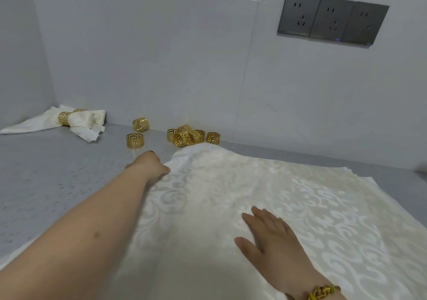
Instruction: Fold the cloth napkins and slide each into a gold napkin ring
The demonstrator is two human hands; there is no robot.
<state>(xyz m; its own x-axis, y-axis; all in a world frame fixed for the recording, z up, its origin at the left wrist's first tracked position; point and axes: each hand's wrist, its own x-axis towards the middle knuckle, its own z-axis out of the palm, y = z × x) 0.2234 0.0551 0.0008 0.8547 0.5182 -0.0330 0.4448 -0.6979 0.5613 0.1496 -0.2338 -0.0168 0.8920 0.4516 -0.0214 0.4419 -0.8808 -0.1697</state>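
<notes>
We ready a big cream flowery cloth napkin [231, 184] for folding on the grey table [57, 184].
Our right hand [265, 232] lies flat mid-frame, fingers straight, pressing it so it cannot slide; our left hand [150, 163] pinches its far left edge, we think to lift it over. We count two loose gold cut-out rings [135, 140], about five more in a heap [184, 135], and one round a finished white napkin [78, 120], upper left.
</notes>
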